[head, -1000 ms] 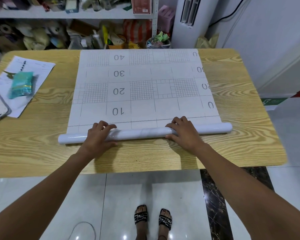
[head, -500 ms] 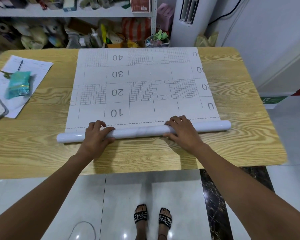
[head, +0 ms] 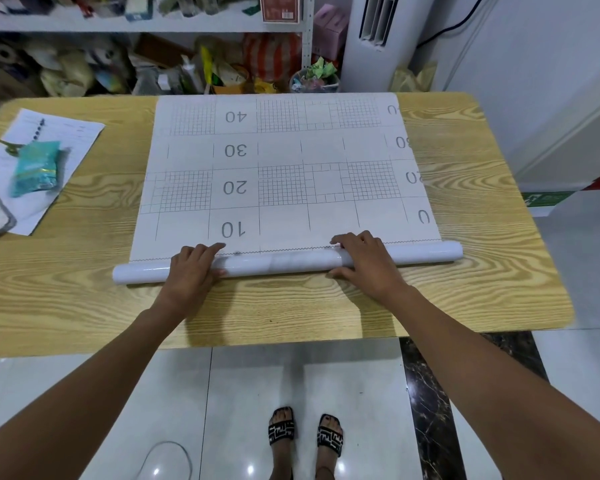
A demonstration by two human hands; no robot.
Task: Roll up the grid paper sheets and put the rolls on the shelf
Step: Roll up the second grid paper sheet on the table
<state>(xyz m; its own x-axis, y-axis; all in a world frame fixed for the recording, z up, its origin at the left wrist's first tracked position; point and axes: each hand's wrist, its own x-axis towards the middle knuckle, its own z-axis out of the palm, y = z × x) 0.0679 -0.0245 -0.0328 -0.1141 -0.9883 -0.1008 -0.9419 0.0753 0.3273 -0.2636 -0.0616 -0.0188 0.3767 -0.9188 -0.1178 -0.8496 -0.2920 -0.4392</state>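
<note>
Sheet (head: 284, 168) lying flat on the table (head: 482, 271), its near edge wound into a roll (head: 284, 263) that runs left to right. Left hand (head: 193, 268) and right hand (head: 364, 261) each grip the roll, fingers curled over it and thumbs on its near side. Whether the fingertips touch the flat sheet is unclear. Shelf (head: 187, 22) stands beyond the table.

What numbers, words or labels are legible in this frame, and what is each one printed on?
"40": white grid paper sheet, far row, upside down.
"30": same sheet, next row.
"20": same sheet, third row.
"10": same sheet, beside the rolled end.
"0": sheet's right edge; numbers farther along it are cut off.
Red box on the shelf: label blurred.
White printed page at left: too small.
</note>
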